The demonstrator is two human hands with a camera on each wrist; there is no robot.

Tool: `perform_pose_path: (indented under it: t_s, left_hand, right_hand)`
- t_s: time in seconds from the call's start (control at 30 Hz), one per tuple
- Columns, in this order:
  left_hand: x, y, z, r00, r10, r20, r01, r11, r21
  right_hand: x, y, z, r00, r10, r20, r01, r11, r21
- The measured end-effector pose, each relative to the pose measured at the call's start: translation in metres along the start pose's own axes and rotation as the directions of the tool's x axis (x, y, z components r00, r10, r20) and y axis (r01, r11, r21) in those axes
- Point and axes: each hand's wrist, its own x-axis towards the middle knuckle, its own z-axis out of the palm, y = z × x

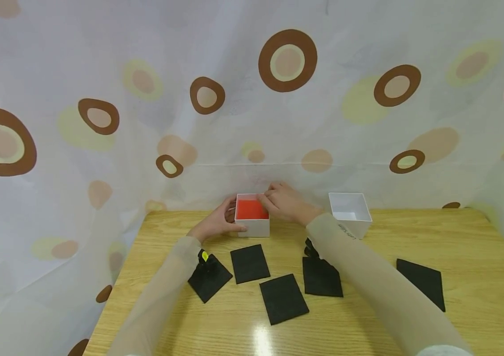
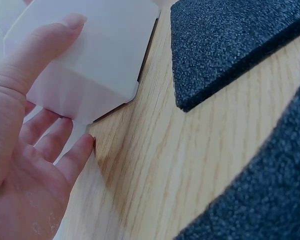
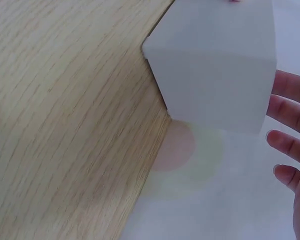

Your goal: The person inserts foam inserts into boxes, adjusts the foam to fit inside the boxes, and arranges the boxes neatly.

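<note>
Both hands are on the white box with the orange inside [image 1: 252, 210], which stands at the far edge of the counter [image 1: 456, 247], hard against the spotted curtain [image 1: 101, 148]. The left hand [image 1: 216, 222] cups the box's left wall, thumb laid along the near face and fingers wrapped behind the corner; the left wrist view confirms this grip on the box [image 2: 90, 60]. The right hand [image 1: 285, 201] lies over the far right rim, fingers bent onto the edge; from the right wrist view the fingers [image 3: 290, 140] stand just beside the box wall (contact there cannot be told for certain).

A second white box [image 1: 351, 211], empty as far as seen, stands apart to the right. Five black foam squares lie nearer the person, the closest to the held box being one just before it [image 1: 249, 263].

Judgement: the step in hand is steadying or positioning the orange-lined box. The next move calls for freeing one hand while the other keeps the box from sliding.
</note>
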Motion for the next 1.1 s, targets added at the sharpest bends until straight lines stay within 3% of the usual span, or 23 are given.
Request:
perform_pose_path:
  t_s: [0.17, 0.43, 0.73, 0.97, 1.1]
  left_hand:
    - [-0.002, 0.0, 0.001, 1.0, 0.0, 0.0, 0.0, 1.0, -0.01]
    - [-0.001, -0.001, -0.002, 1.0, -0.007, 0.006, 0.007, 1.0, -0.008]
    - [-0.002, 0.0, -0.001, 1.0, -0.018, 0.005, 0.018, 1.0, -0.005]
    - [-0.001, -0.001, 0.0, 1.0, -0.012, -0.003, 0.012, 1.0, -0.003]
    - [-0.002, -0.002, 0.001, 1.0, -0.004, -0.006, 0.004, 1.0, -0.004]
  right_hand:
    - [-0.001, 0.001, 0.004, 0.999, -0.037, -0.019, 0.038, 0.998, 0.046]
    - [-0.008, 0.001, 0.011, 0.999, -0.043, -0.014, 0.043, 0.999, -0.022]
    - [-0.015, 0.007, 0.005, 0.998, -0.044, -0.053, 0.046, 0.998, 0.038]
    - [-0.02, 0.018, 0.0, 0.981, -0.101, -0.166, 0.114, 0.991, 0.072]
    - [-0.026, 0.023, -0.004, 0.982, -0.092, -0.164, 0.107, 0.99, 0.087]
